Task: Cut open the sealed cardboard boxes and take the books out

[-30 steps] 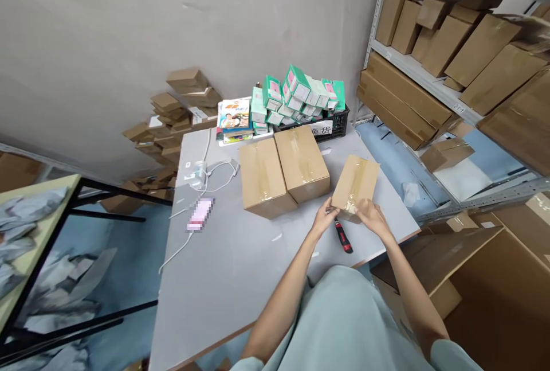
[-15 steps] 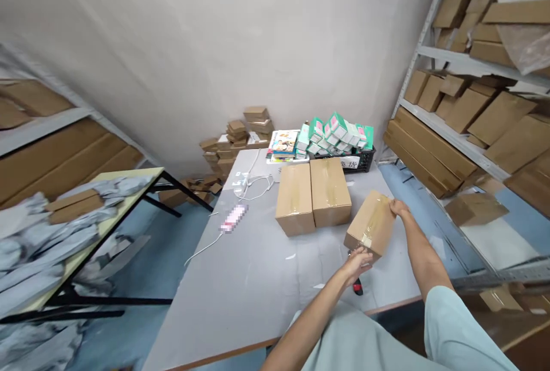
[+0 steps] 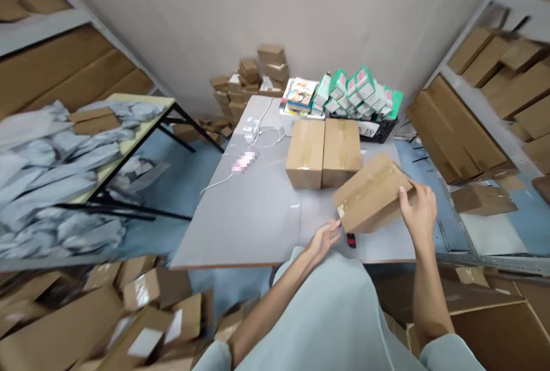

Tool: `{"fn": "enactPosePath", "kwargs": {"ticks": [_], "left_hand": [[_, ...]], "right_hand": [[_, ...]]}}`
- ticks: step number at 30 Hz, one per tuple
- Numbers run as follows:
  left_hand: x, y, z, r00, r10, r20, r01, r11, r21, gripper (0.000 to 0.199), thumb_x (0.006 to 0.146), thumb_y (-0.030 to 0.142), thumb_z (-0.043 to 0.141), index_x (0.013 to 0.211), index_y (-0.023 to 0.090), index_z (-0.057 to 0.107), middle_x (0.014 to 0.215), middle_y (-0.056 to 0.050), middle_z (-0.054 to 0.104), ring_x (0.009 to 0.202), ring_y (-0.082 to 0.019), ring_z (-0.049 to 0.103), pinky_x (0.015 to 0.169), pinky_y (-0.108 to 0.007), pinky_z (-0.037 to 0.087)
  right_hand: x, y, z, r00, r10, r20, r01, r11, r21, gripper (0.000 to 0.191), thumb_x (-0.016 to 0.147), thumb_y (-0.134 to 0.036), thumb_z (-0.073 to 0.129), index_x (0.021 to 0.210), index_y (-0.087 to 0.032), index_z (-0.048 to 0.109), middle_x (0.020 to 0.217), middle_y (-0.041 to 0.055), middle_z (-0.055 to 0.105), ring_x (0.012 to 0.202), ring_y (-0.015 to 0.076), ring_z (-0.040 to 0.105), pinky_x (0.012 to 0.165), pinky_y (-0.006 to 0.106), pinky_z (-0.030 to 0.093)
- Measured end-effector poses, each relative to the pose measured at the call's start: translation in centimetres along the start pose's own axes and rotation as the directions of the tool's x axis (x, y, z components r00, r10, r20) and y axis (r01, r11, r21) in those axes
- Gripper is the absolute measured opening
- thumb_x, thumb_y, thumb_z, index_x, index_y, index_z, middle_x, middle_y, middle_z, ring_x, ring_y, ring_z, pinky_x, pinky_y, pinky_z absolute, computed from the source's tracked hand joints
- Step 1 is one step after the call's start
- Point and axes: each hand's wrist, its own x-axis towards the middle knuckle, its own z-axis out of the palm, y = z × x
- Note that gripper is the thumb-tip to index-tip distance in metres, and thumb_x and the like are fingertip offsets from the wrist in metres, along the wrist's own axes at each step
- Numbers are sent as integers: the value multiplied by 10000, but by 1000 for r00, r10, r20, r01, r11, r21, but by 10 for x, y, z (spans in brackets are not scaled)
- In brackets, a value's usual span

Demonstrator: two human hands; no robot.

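A taped cardboard box (image 3: pixel 373 194) is tilted above the right part of the grey table (image 3: pixel 249 216), between my two hands. My right hand (image 3: pixel 420 210) grips its right end, thumb on the near side and fingers at the far edge. My left hand (image 3: pixel 323 240) is at the box's lower left corner, its fingertips against or under that corner. Two more taped cardboard boxes, a left one (image 3: pixel 306 147) and a right one (image 3: pixel 342 147), stand side by side just beyond. A small black and red object (image 3: pixel 351 239) lies on the table below the held box.
Behind the boxes are a black crate (image 3: pixel 382 131) of green and white cartons (image 3: pixel 361 87) and a stack of books (image 3: pixel 301 93). A white cable (image 3: pixel 218 183) runs along the table's left. Shelves of boxes (image 3: pixel 515 78) flank the right; cardboard boxes (image 3: pixel 141 296) crowd the floor front left.
The held box has turned, its right end swinging nearer and its left end lifting. My right hand has shifted its grip along that end. The view has tilted down and swung left.
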Motion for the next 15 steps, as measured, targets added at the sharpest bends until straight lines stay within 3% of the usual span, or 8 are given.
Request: {"fn": "enactPosePath", "kwargs": {"ticks": [2, 4, 8, 10, 12, 15], "left_hand": [[-21, 12, -20, 978, 182, -99, -181, 983, 20, 558, 786, 458, 863, 1295, 243, 783, 1705, -120, 627, 1725, -360, 403, 1367, -517, 391], [-44, 25, -40, 927, 328, -181, -321, 945, 71, 656, 816, 447, 867, 1426, 231, 765, 1696, -133, 633, 1713, -381, 424, 1380, -538, 380], [-91, 47, -75, 779, 525, -341, -486, 851, 200, 739, 872, 485, 876, 1545, 222, 718, 1682, -128, 648, 1686, -386, 471, 1392, -520, 389], [-110, 53, -91, 704, 580, -409, -514, 814, 269, 751, 882, 494, 883, 1562, 227, 705, 1691, -117, 641, 1687, -380, 472, 1397, -506, 390], [-123, 56, -106, 645, 610, -461, -512, 792, 332, 740, 894, 496, 876, 1563, 233, 703, 1694, -113, 640, 1690, -372, 469, 1404, -495, 384], [-134, 54, -131, 587, 626, -514, -476, 780, 406, 726, 900, 505, 865, 1552, 226, 710, 1685, -132, 645, 1685, -372, 477, 1414, -499, 368]], "right_hand": [[-22, -29, -15, 1000, 16, -4, -16, 999, 49, 550, 1112, -626, 597, 1433, -204, 746, 1353, 185, 772, 1275, 360, 718, 1142, 550, 553], [-43, -51, -18, 998, 50, 31, -53, 992, 116, 561, 1110, -646, 615, 1434, -207, 746, 1348, 181, 779, 1269, 355, 734, 1132, 551, 568], [-88, -73, 8, 969, 139, 207, -191, 946, 262, 610, 1087, -695, 630, 1403, -193, 772, 1330, 186, 802, 1231, 352, 769, 1111, 568, 603], [-112, -78, 28, 920, 185, 346, -303, 895, 326, 651, 1070, -725, 628, 1400, -185, 780, 1364, 200, 804, 1228, 359, 780, 1114, 584, 615], [-135, -83, 47, 842, 222, 492, -432, 824, 368, 704, 1052, -747, 634, 1457, -186, 759, 1466, 218, 774, 1276, 373, 779, 1135, 594, 620], [-164, -90, 69, 735, 237, 635, -555, 748, 363, 791, 1017, -780, 658, 1558, -204, 705, 1573, 223, 722, 1317, 395, 780, 1155, 605, 623]]}}
